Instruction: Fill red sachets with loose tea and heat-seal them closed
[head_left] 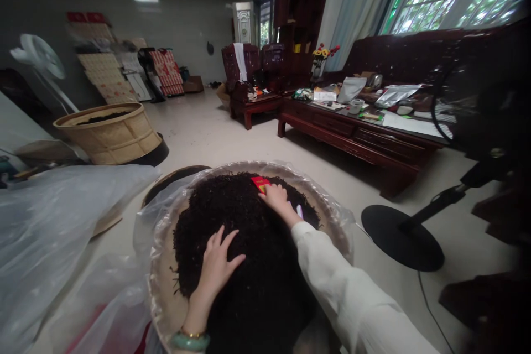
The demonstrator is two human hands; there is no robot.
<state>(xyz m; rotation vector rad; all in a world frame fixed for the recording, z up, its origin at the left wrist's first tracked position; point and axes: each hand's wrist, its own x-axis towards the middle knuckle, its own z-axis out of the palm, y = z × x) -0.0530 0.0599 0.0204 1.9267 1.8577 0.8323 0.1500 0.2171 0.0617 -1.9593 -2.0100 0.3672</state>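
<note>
A large round basket lined with clear plastic stands in front of me, filled with dark, dried tea leaves. At the far side of the heap, my right hand grips a small red packet with a yellow mark on it. My left hand rests over the near left part of the leaves, fingers spread and nothing held. Just right of my right wrist, a small white and purple object sticks up from the leaves; its kind is unclear.
A second woven basket with dark contents stands at the left, beside plastic sheeting. To the right is a stand with a round black base. Beyond, a wooden coffee table carries bags and papers.
</note>
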